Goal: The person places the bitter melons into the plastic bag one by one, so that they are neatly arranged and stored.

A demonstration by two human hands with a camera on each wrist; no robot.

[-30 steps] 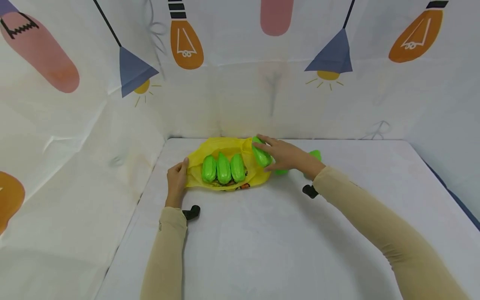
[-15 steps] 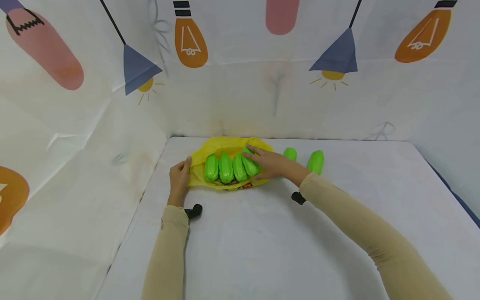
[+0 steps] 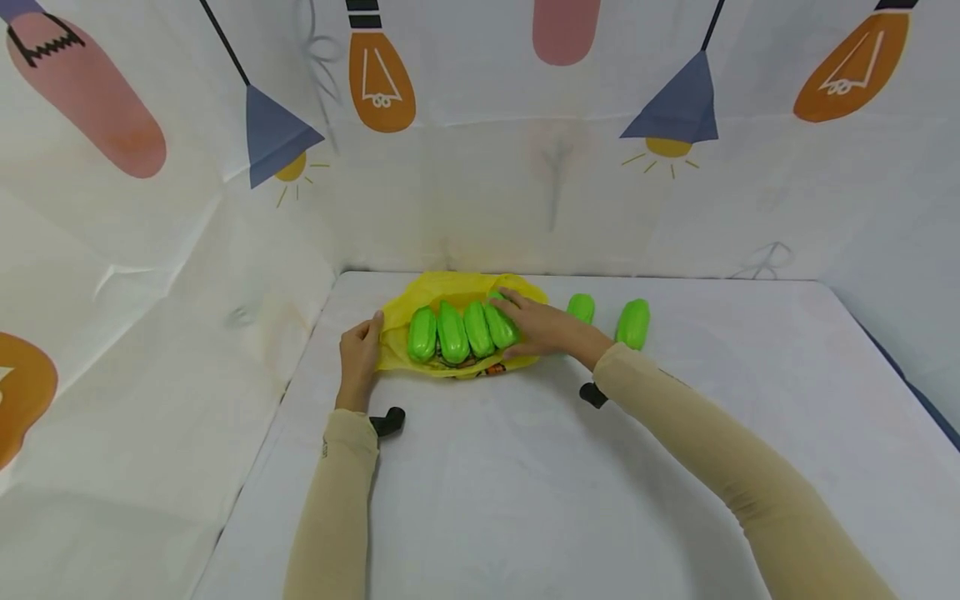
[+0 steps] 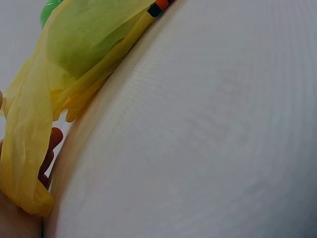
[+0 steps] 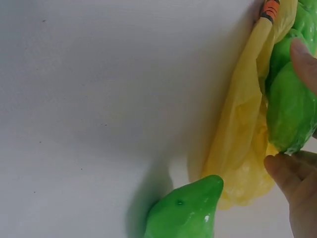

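At the table's far left side lies a yellow plastic bag (image 3: 435,287), its mouth spread wide. My left hand (image 3: 360,354) pinches the bag's left edge, and the thin plastic (image 4: 25,153) hangs over the fingers in the left wrist view. Several glossy green, tapered fruit-shaped pieces (image 3: 453,333) lie side by side inside. My right hand (image 3: 551,327) holds the rightmost green piece (image 3: 498,325) against its neighbour in the bag. In the right wrist view, thumb and fingers are on opposite sides of that piece (image 5: 290,109). The right fingers partly hide it in the head view.
Two more green pieces lie on the white table (image 3: 480,483) right of the bag: one (image 3: 581,307) partly behind the right hand, another (image 3: 633,323) farther right. A white printed sheet (image 3: 487,200) rises behind the table and along its left side.
My right hand has carried the green piece left and down from the bag's right edge into the row inside. Over the last half second it barely moves. The left hand keeps its grip.
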